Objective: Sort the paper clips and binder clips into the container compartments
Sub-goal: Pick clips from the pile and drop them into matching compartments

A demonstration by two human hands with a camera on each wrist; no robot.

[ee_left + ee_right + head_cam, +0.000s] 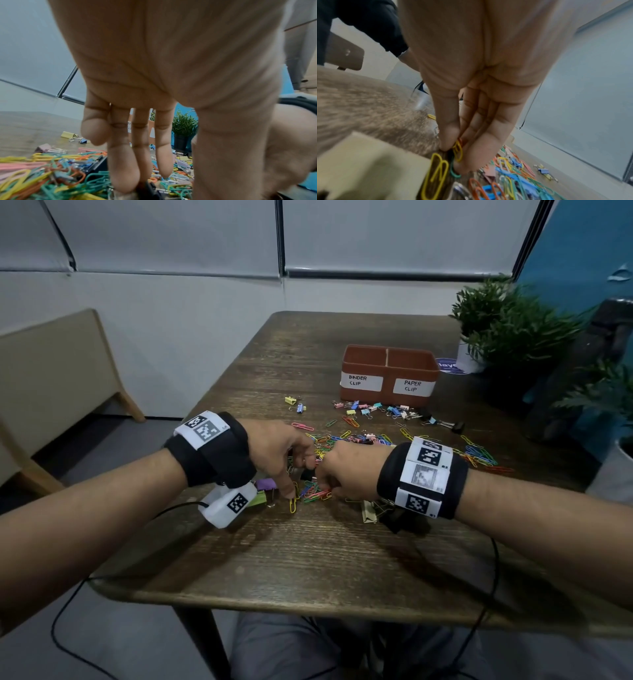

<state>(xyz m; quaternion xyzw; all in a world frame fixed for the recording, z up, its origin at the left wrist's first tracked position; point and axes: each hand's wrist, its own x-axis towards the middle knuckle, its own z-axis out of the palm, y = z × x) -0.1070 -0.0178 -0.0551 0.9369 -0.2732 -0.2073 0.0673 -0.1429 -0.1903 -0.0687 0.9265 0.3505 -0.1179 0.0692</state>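
A yellow paper clip [458, 150] is pinched between the thumb and fingers of the right hand [346, 470], low over the heap of coloured paper clips [313, 491] on the wooden table [308, 549]. The left hand [277, 450] is held just beside it, fingers pointed down into the same heap; a black binder clip [149, 188] is seen at its fingertips [123, 180], but whether it is gripped cannot be told. A purple binder clip [266, 484] and a green one [258, 498] lie under the left wrist, and a beige binder clip [369, 511] lies by the right wrist. More paper clips [479, 455] are scattered to the right, and small binder clips [383, 409] are strewn in front of the brown container [388, 371], which stands well apart from both hands at the far side of the table. Its left compartment is labelled BINDER CLIP [359, 381], its right PAPER CLIP [412, 386]. Potted plants [496, 323] stand beside the container at the right, and a chair [51, 378] is seen at the left.
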